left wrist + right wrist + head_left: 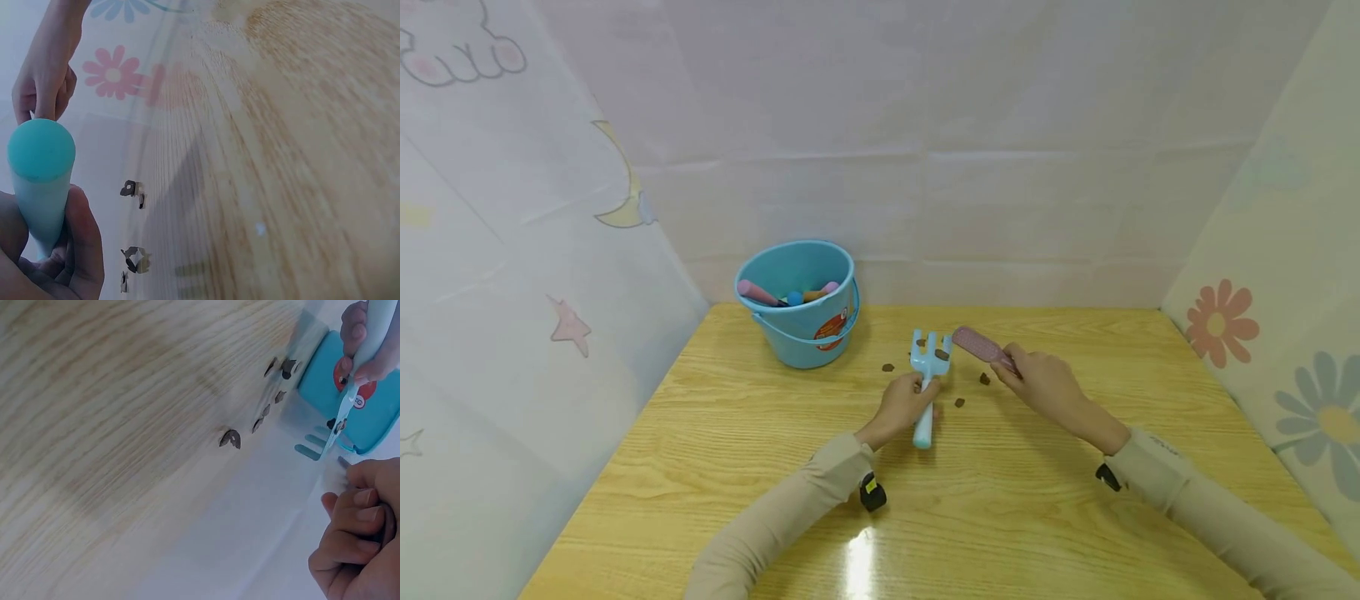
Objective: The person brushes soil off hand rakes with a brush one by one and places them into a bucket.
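Note:
My left hand [905,406] grips the pale handle of a light blue hand fork [929,363] above the table, its tines pointing away from me. Small dark brown flakes lie on the tines; one flake [340,427] shows there in the right wrist view. The handle's round turquoise end [42,150] faces the left wrist camera. My right hand [1047,385] curls its fingers round the handle of a mauve tool with a flat, oblong, speckled head [977,343]. That head's tip is close to the fork's right tine. In the right wrist view the fingers hide most of the mauve tool.
Several brown flakes [984,378] are scattered on the wooden table [760,492] around the fork. Back left stands a blue bucket [797,337] with its handle down, holding a pink-handled tool [757,292] and other tools. Printed cloth [1045,233] hangs behind the table and along both sides.

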Demonstrator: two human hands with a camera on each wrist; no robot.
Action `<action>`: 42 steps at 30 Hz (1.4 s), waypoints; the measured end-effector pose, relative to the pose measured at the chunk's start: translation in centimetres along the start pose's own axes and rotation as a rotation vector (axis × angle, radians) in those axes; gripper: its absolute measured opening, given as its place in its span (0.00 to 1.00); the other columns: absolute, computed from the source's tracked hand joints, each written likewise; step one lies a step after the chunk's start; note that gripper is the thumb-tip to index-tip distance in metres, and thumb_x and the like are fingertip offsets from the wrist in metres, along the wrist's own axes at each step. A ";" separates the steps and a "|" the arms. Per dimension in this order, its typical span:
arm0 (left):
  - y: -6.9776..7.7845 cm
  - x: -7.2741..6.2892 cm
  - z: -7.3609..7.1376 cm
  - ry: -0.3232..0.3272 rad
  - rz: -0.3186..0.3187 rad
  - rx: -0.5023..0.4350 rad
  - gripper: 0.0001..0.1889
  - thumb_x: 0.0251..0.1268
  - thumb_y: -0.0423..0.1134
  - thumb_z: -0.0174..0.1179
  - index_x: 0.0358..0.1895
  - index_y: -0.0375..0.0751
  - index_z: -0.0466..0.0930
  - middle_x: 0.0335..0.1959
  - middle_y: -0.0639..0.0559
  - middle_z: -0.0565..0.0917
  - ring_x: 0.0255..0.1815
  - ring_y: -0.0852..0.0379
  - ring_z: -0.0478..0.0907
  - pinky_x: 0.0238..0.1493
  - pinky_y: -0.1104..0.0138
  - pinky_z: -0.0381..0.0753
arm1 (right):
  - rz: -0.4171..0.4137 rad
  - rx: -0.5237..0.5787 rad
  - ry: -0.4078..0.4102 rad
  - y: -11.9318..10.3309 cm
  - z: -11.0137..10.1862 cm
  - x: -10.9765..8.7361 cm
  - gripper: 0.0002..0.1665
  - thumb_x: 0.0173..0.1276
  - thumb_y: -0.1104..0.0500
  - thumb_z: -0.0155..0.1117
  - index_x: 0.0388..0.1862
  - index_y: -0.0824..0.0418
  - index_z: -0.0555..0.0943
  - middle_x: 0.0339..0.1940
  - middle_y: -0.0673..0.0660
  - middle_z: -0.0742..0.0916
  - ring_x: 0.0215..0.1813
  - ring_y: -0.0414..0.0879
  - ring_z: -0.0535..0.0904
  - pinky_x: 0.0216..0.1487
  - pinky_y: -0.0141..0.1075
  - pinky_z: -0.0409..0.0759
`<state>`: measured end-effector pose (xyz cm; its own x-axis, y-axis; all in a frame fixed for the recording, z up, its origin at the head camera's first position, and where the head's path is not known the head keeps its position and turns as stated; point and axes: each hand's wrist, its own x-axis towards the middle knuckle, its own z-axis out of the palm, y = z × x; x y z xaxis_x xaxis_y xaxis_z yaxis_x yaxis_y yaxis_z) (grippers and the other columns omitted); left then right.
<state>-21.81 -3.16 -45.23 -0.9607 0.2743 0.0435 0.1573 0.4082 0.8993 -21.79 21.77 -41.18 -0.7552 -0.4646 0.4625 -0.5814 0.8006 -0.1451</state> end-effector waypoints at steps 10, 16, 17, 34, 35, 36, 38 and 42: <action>-0.1 0.0 0.0 -0.014 0.001 -0.010 0.17 0.77 0.44 0.50 0.34 0.34 0.78 0.20 0.47 0.85 0.17 0.59 0.80 0.15 0.71 0.70 | -0.049 0.070 -0.005 -0.5 0.3 0.6 0.11 0.66 0.60 0.69 0.39 0.68 0.79 0.13 0.44 0.68 0.14 0.34 0.56 0.15 0.28 0.54; -0.4 0.0 -0.1 -0.007 -0.009 -0.025 0.17 0.77 0.45 0.50 0.36 0.34 0.78 0.22 0.44 0.85 0.18 0.59 0.81 0.15 0.71 0.70 | -0.023 0.003 0.033 0.1 0.6 1.3 0.13 0.69 0.59 0.67 0.40 0.71 0.79 0.12 0.47 0.68 0.13 0.36 0.56 0.15 0.29 0.54; -0.4 0.0 -0.1 -0.009 -0.006 -0.020 0.17 0.77 0.45 0.50 0.36 0.34 0.79 0.22 0.45 0.85 0.18 0.59 0.81 0.15 0.71 0.70 | -0.021 -0.005 0.045 0.1 0.6 1.2 0.13 0.69 0.60 0.67 0.39 0.71 0.78 0.11 0.47 0.68 0.13 0.36 0.56 0.15 0.30 0.53; -0.6 0.1 0.1 -0.026 -0.033 -0.016 0.16 0.78 0.46 0.51 0.37 0.35 0.78 0.22 0.46 0.85 0.18 0.59 0.81 0.16 0.72 0.69 | -0.036 -0.049 0.104 1.1 0.2 0.9 0.14 0.65 0.60 0.70 0.36 0.71 0.79 0.10 0.47 0.69 0.12 0.35 0.55 0.14 0.29 0.53; -0.6 0.1 0.1 -0.025 -0.035 -0.025 0.16 0.77 0.46 0.51 0.37 0.36 0.78 0.22 0.46 0.85 0.18 0.59 0.81 0.16 0.72 0.69 | -0.037 -0.042 0.098 1.1 0.2 0.8 0.14 0.66 0.60 0.69 0.36 0.71 0.78 0.10 0.47 0.68 0.13 0.35 0.55 0.14 0.29 0.52; -0.6 0.1 0.0 -0.023 -0.034 -0.031 0.17 0.77 0.47 0.52 0.36 0.36 0.77 0.22 0.46 0.85 0.18 0.59 0.81 0.15 0.72 0.68 | -0.037 -0.038 0.091 1.2 0.1 0.8 0.13 0.66 0.60 0.69 0.36 0.71 0.78 0.10 0.47 0.68 0.13 0.34 0.55 0.14 0.29 0.52; -0.7 0.1 -0.1 -0.019 -0.021 -0.021 0.17 0.76 0.48 0.53 0.33 0.37 0.76 0.21 0.48 0.85 0.17 0.60 0.80 0.15 0.72 0.66 | -0.036 -0.027 0.076 1.1 0.1 0.7 0.13 0.67 0.60 0.68 0.36 0.71 0.78 0.10 0.46 0.67 0.13 0.34 0.55 0.15 0.29 0.52; -0.6 0.1 -0.3 -0.006 0.022 0.027 0.20 0.74 0.51 0.56 0.26 0.39 0.73 0.16 0.54 0.80 0.14 0.64 0.71 0.15 0.73 0.61 | -0.005 -0.001 0.054 1.0 -0.1 0.4 0.13 0.68 0.59 0.68 0.38 0.71 0.78 0.11 0.46 0.67 0.13 0.35 0.55 0.15 0.29 0.52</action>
<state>-22.10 -3.61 -45.67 -0.9554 0.2890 0.0606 0.1848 0.4251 0.8861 -22.67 22.44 -41.03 -0.7350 -0.4476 0.5093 -0.5847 0.7988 -0.1417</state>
